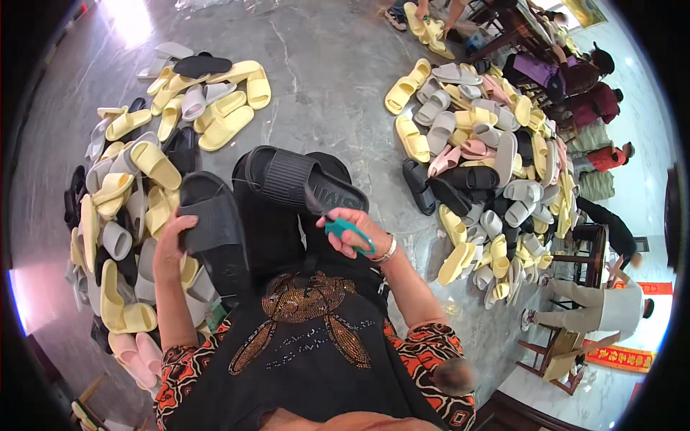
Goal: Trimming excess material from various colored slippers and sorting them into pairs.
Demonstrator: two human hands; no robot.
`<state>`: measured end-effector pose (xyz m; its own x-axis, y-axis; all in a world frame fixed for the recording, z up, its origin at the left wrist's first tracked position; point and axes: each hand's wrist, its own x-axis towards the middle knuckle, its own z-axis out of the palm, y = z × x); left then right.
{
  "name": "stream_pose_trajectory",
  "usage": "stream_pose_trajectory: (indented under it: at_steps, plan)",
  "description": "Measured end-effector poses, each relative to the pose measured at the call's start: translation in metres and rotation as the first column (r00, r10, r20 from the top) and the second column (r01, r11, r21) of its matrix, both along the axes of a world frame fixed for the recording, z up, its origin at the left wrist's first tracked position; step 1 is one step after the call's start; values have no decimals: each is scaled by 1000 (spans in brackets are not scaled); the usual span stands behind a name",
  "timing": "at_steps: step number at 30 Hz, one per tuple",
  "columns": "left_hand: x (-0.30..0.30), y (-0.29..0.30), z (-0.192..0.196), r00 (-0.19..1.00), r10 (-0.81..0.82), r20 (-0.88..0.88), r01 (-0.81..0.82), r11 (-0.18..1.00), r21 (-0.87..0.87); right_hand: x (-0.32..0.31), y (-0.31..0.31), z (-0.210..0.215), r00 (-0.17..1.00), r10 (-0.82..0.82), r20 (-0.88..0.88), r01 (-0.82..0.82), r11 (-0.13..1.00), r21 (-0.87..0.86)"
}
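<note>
My left hand (170, 243) is closed on the side of a black slide slipper (213, 228) with a ribbed strap, held beside my left thigh. My right hand (353, 233) is wrapped round teal-handled scissors (337, 227). Their blades point up toward a second black slipper (287, 177), which lies across my knees with its sole edge to the right. Whether the blades touch that slipper, I cannot tell. Black trousers and a black apron (316, 345) with a beaded pattern cover my lap and front.
A large heap of yellow, grey, black and pink slippers (158, 165) spreads over the floor on my left. Another mixed heap (474, 115) lies to the right. Several people sit or stand along the right side, by wooden stools (553, 355). The floor (323, 79) is grey and shiny.
</note>
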<state>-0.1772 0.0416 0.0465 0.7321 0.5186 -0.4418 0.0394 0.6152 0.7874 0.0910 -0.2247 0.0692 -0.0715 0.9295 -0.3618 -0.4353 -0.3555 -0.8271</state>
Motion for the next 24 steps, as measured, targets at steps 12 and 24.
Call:
stream_pose_trajectory:
  at_steps: [12, 24]
  plan:
    - [-102, 107, 29, 239, 900, 365, -906, 342, -249, 10, 44, -43, 412, -559, 719, 593, 764, 254]
    - [-30, 68, -14, 606, 759, 238, -708, 651, -274, -4, 103, -49, 477, -724, 498, 704, 654, 277]
